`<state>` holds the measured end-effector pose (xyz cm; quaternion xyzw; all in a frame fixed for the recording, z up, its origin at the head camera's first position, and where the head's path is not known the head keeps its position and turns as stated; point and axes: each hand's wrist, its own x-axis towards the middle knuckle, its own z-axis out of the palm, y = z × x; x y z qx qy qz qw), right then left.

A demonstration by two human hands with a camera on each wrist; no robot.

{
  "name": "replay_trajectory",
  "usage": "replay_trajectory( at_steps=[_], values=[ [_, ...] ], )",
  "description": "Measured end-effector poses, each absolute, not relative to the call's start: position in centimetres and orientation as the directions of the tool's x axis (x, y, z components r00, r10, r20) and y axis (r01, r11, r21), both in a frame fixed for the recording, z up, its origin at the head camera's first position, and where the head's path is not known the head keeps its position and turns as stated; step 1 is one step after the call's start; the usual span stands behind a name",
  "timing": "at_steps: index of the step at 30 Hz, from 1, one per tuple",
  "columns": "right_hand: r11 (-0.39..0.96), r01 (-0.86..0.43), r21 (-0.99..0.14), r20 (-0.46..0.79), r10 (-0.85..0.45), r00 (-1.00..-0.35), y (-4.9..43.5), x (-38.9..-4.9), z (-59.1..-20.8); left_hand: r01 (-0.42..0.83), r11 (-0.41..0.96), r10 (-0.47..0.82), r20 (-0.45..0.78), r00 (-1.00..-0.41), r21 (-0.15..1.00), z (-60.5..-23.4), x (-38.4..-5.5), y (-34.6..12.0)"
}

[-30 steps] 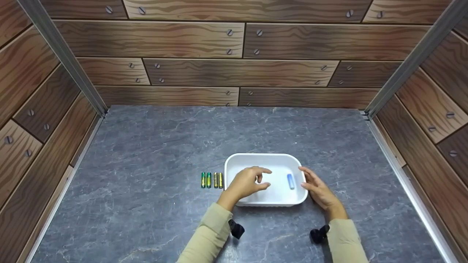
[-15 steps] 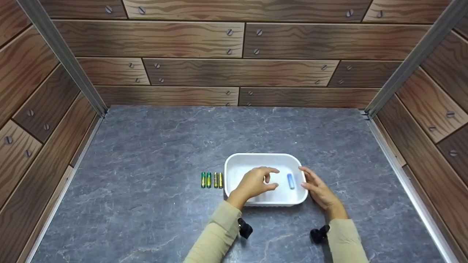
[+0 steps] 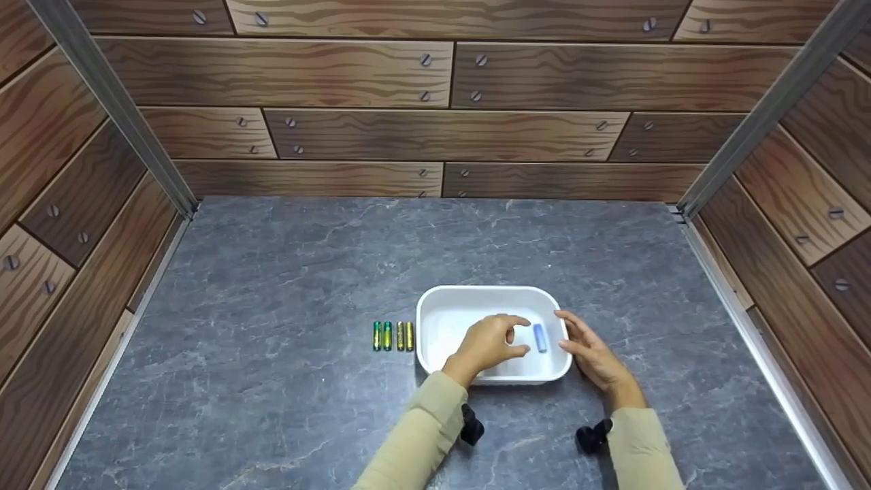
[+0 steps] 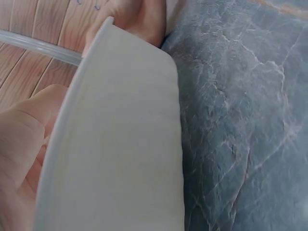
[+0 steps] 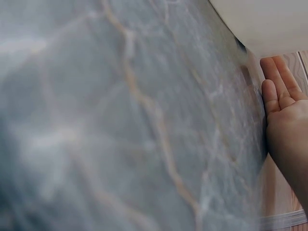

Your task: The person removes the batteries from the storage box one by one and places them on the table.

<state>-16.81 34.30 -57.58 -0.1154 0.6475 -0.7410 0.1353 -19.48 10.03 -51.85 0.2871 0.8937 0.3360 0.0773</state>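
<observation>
A white rectangular tray stands on the grey marbled table, with one small blue cylinder, battery-like, lying near its right end. My left hand is over the tray, thumb and forefinger spread apart with nothing between them, just left of the blue cylinder. In the left wrist view the tray's outer side covers much of that hand. My right hand is at the tray's right rim, fingertips and thumb touching it. The right wrist view has its fingers stretched out beside the tray.
Left of the tray, several green and gold batteries lie side by side in a row. Wood-patterned walls enclose the table at the back and both sides, with metal rails at the corners.
My left hand has moved to the right over the tray, closer to the blue cylinder, its thumb and forefinger still apart. The right hand has stayed at the rim.
</observation>
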Motion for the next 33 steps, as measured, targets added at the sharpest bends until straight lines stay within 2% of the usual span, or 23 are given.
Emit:
replay_trajectory(
  at_steps=[15,22,29,33],
  values=[
    [-0.121,0.07,-0.99,-0.027,-0.32,-0.947,34.2,-16.7,-57.5,0.453,0.654,0.541,0.043,-0.84,0.606,-52.6,-19.8,12.4],
    [-0.146,0.047,-0.988,0.007,-0.348,-0.938,34.2,-16.8,-57.6,0.428,0.699,0.513,0.017,-0.858,0.573,-52.8,-19.7,13.4],
    [-0.159,0.042,-0.986,0.017,-0.352,-0.936,34.1,-16.8,-57.8,0.373,0.77,0.448,-0.022,-0.894,0.518,-53.2,-19.7,14.3],
    [-0.172,0.03,-0.985,0.034,-0.36,-0.932,34.1,-16.9,-57.8,0.323,0.772,0.412,-0.044,-0.91,0.548,-53.5,-19.6,14.8]
  ],
)
